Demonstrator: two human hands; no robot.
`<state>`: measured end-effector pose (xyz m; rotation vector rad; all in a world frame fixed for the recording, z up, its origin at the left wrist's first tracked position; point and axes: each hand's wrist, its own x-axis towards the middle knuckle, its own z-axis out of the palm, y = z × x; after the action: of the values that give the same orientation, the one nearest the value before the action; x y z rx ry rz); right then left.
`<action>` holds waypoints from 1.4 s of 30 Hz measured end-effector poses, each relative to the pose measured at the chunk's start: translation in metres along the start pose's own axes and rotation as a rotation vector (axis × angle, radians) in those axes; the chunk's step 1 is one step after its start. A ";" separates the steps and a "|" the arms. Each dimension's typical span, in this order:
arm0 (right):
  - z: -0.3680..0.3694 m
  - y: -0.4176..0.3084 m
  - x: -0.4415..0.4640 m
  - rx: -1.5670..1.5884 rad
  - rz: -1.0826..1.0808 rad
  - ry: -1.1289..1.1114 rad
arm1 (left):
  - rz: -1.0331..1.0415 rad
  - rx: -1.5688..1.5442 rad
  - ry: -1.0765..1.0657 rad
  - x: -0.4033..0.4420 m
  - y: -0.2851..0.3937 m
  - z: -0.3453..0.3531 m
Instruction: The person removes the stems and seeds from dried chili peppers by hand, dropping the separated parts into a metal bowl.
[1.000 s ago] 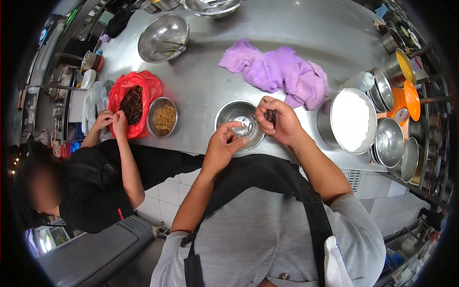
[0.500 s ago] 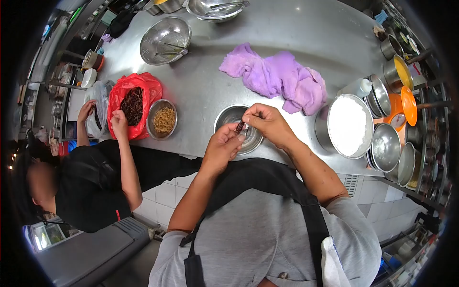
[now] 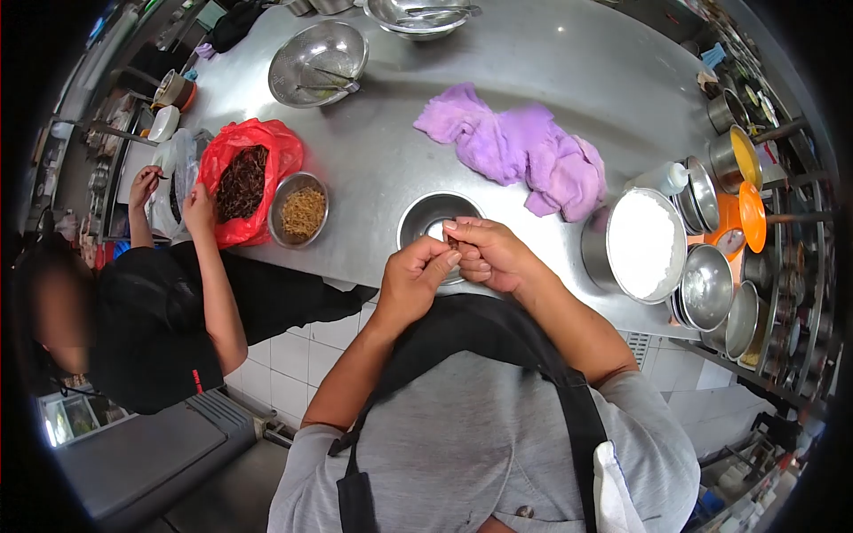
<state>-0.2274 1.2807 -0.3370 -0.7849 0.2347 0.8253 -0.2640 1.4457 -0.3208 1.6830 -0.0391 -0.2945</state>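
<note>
My left hand [image 3: 416, 277] and my right hand [image 3: 494, 255] meet over the near rim of a small steel bowl [image 3: 414, 218]. Both pinch a small dark red dried chili [image 3: 453, 242], mostly covered by the fingertips. To the left, an open red plastic bag [image 3: 286, 142] holds many dark dried chilies [image 3: 241, 184]. Beside it stands a steel bowl of yellowish-brown pieces [image 3: 303, 212]. A co-worker's hands are at the left side of that bag, one of them pinching a small dark piece.
A crumpled purple towel [image 3: 515, 147] lies beyond my bowl. At right are a large pot of white contents [image 3: 641, 246], stacked steel bowls [image 3: 708, 286] and an orange scale [image 3: 730, 233]. A colander [image 3: 298, 67] and another bowl [image 3: 414, 31] stand at the far side.
My hands have come together on the chili and lowered towards the bowl's near rim. The co-worker's hands have shifted around the bags. The whole view has moved slightly.
</note>
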 end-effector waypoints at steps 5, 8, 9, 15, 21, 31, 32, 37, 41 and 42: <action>-0.009 -0.001 -0.002 0.348 -0.063 -0.039 | 0.068 -0.105 -0.083 0.000 -0.006 -0.006; -0.024 -0.014 -0.007 0.341 -0.284 -0.102 | -0.106 0.032 -0.064 0.007 -0.019 -0.012; -0.025 -0.016 -0.011 0.334 -0.329 -0.144 | -0.107 0.032 -0.063 0.011 -0.022 -0.013; -0.021 -0.009 -0.016 0.222 -0.379 -0.067 | -0.513 -0.661 -0.083 0.027 -0.017 -0.014; 0.001 0.024 0.001 -0.629 -0.431 0.074 | -0.432 -0.676 -0.017 0.028 -0.008 0.001; 0.003 0.012 -0.010 -0.700 -0.837 0.386 | -0.459 -0.708 -0.116 0.029 -0.023 -0.005; 0.002 0.014 -0.012 -0.700 -0.838 0.387 | -0.513 -0.784 -0.167 0.029 -0.028 -0.007; -0.002 0.026 -0.012 -1.277 -1.080 0.311 | -0.408 -0.900 -0.020 0.029 -0.021 -0.004; -0.005 0.033 -0.011 -1.358 -1.027 0.251 | -0.248 -0.899 -0.006 0.029 -0.023 -0.013; -0.005 0.033 -0.011 -1.395 -0.976 0.235 | -0.248 -0.897 -0.006 0.029 -0.023 -0.014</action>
<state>-0.2591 1.2848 -0.3529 -2.0639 -0.5875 -0.1844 -0.2364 1.4564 -0.3466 0.7914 0.2651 -0.4243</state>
